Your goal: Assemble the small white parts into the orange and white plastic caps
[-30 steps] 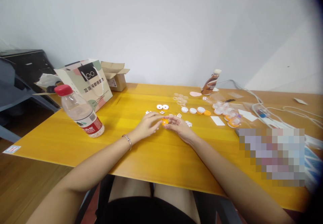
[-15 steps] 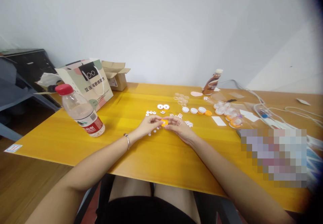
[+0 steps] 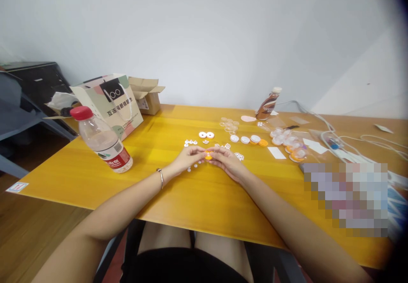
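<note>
Between the fingertips of my left hand [image 3: 188, 159] and my right hand [image 3: 227, 162] is a small round orange piece [image 3: 208, 156], just above the table. Both hands pinch it from opposite sides, and fingers cover part of it. Small white pegs [image 3: 191, 142] lie beyond my left hand, and a few more sit partly hidden under it. Two white rings [image 3: 206, 135] rest side by side farther back. White cut-out gear-like pieces [image 3: 239, 157] lie beside my right hand. White round caps [image 3: 245, 140] and an orange disc [image 3: 263, 142] form a row to the right.
On the left stand a red-capped water bottle [image 3: 110, 147], a paper bag [image 3: 117, 108] and a cardboard box [image 3: 148, 100]. Clear discs [image 3: 230, 125] and a brown drink bottle [image 3: 268, 104] are at the back. Clear-and-orange round cases [image 3: 283, 138], white cards [image 3: 276, 152] and cables [image 3: 328, 132] occupy the right.
The orange piece has tilted slightly between my fingers, and my right fingers have closed a little farther over it. The other things have stayed in place.
</note>
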Action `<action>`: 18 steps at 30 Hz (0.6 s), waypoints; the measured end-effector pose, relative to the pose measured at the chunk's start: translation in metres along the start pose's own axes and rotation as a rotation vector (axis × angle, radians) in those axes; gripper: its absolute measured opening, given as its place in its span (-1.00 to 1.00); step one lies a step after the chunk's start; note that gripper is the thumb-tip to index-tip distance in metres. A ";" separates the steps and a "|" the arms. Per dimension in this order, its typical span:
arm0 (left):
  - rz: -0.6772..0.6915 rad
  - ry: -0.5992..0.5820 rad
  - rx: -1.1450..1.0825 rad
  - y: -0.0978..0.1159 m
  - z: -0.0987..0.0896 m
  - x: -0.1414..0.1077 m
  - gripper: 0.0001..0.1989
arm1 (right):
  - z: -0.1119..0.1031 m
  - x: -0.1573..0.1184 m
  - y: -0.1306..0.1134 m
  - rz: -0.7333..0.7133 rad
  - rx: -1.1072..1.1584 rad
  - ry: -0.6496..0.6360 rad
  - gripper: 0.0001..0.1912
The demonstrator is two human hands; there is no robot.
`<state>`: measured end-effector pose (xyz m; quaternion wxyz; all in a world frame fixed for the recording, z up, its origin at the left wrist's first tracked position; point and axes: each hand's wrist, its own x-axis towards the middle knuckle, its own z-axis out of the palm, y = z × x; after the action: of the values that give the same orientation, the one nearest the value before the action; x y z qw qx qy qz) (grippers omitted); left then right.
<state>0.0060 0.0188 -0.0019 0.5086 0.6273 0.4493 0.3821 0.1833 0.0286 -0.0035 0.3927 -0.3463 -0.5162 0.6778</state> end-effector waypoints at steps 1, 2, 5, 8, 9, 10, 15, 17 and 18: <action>0.000 0.000 -0.002 -0.001 0.000 0.000 -0.68 | 0.000 0.001 0.001 -0.001 -0.002 0.003 -0.76; 0.006 0.001 -0.005 -0.001 0.000 0.001 -0.69 | -0.001 0.001 0.001 -0.003 -0.005 0.006 -0.76; 0.018 0.007 -0.007 -0.004 0.001 0.003 -0.71 | 0.000 0.001 0.002 -0.001 -0.012 0.010 -0.74; 0.006 0.014 0.004 -0.004 0.001 0.003 -0.71 | 0.001 0.001 0.001 -0.009 -0.010 0.020 -0.74; 0.003 0.017 0.007 -0.003 0.002 0.002 -0.71 | 0.002 0.000 0.001 -0.010 -0.012 0.023 -0.74; 0.002 0.019 0.008 -0.002 0.002 0.002 -0.71 | 0.002 0.000 0.000 -0.011 -0.017 0.025 -0.74; -0.004 0.029 -0.002 -0.003 0.002 0.002 -0.72 | 0.003 0.000 0.002 -0.031 -0.048 0.024 -0.73; 0.004 0.034 -0.019 -0.005 0.002 0.002 -0.73 | 0.003 0.001 0.004 -0.055 -0.071 0.025 -0.74; 0.011 0.034 -0.028 -0.006 0.002 0.003 -0.73 | 0.003 0.001 0.004 -0.069 -0.084 0.026 -0.74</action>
<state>0.0079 0.0209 -0.0081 0.5076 0.6159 0.4489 0.4018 0.1792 0.0275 -0.0070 0.4077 -0.3534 -0.5508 0.6368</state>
